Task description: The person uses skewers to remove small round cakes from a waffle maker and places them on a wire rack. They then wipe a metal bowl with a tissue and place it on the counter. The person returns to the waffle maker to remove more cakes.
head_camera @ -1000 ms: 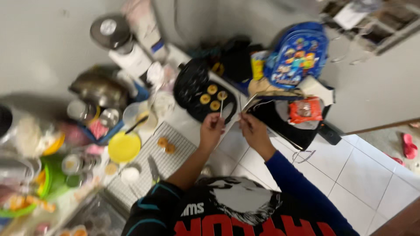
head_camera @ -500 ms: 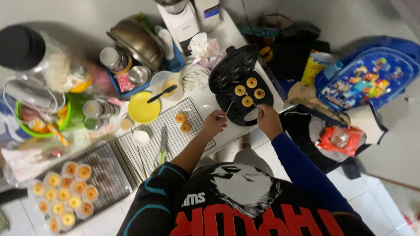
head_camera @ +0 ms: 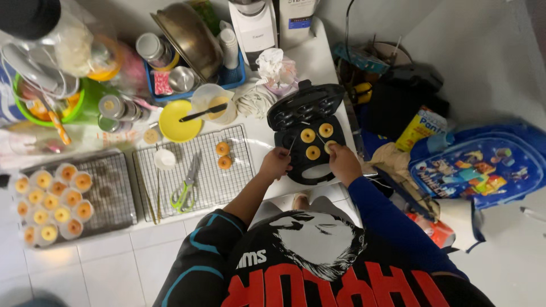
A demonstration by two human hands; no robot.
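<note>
Three golden rings (head_camera: pixel 311 138) in the open black doughnut maker (head_camera: pixel 301 111) at the white counter's (head_camera: pixel 310 62) right edge, wire rack (head_camera: pixel 193 176) with bare room just left. Little changed since a moment ago: left hand (head_camera: pixel 277 163) pinching a thin stick (head_camera: pixel 291 146), right hand (head_camera: pixel 343 162) fingertips apparently closed on a fourth ring (head_camera: pixel 329 145), lifting-out likely under way.

Pretty even indoor light from overhead, nothing harsh, only soft shadows under the stuff on the white bench (head_camera: pixel 318 62). Centre looks sharp enough, but the edges bend like a fisheye and the dark round lid (head_camera: pixel 28 17) top left is a blurry blob.
</note>
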